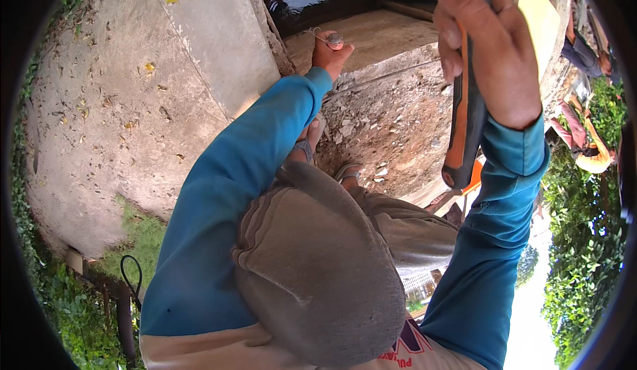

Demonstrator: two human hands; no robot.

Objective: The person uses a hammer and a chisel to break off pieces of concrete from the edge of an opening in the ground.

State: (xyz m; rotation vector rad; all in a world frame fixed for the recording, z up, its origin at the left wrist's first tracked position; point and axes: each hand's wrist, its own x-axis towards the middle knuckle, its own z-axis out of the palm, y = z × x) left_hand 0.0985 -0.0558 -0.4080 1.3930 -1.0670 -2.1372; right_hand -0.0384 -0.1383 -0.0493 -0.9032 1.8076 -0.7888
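My left hand (pixel 326 58) is closed around a chisel (pixel 334 39), with its round metal struck end facing up. The rest of the chisel is hidden by the fist, and a thin pale string sticks out beside it. Raised at the upper right, close to the camera, my right hand (pixel 501 55) grips the orange-and-black handle of a hammer (pixel 460 128). The butt of the handle points down, while the hammer's head lies beyond the top edge. Below my left hand is a broken concrete edge (pixel 398 66) beside loose rubble (pixel 381 121).
Dark water (pixel 302 1) lies past the edge at the top. A concrete slab (pixel 212 31) extends to the left, scattered with leaves. My sandalled feet (pixel 348 173) stand by the rubble. Other people (pixel 590 148) are at the far right, near bushes.
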